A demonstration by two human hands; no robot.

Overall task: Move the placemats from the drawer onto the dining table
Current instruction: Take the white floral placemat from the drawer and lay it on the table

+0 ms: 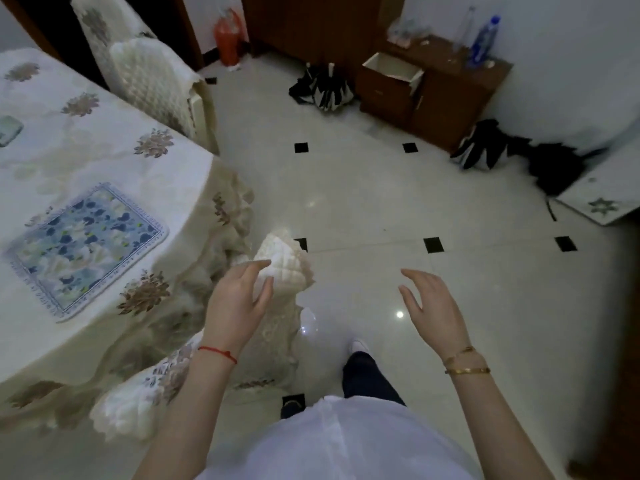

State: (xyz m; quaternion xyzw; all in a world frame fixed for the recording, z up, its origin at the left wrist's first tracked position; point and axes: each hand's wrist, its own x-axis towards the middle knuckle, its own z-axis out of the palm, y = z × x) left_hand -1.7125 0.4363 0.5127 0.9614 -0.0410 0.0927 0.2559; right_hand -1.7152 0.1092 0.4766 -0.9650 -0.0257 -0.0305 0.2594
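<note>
**Soft mats, empty hands: plan the next pickup**

From the head camera, you stand beside the dining table with both hands raised and holding nothing. Your left hand (239, 299) hangs with fingers loosely spread over the padded chair back (284, 261) next to the table's corner; whether it touches the padding you cannot tell. Your right hand (433, 306) is open too, fingers slightly curled, over bare floor (363, 188).

One placemat (86, 245), blue and floral with a pale border, lies flat on the tabletop (104, 140) near its edge. A second, greenish one (8, 129) shows only partly at the left border of the view. The drawer (393, 72) stands pulled open in the brown cabinet (446, 102) well across the room; its inside looks pale, and whether more mats remain there cannot be made out.

Judging by the mat on the table, expect something light, thin and limp rather than stiff. It will likely sag or fold if you lift it by one corner, so take hold along an edge or at two opposite edges, one hand each. It should not be fragile, but it could slide on the smooth cloth when you set it down.
</note>
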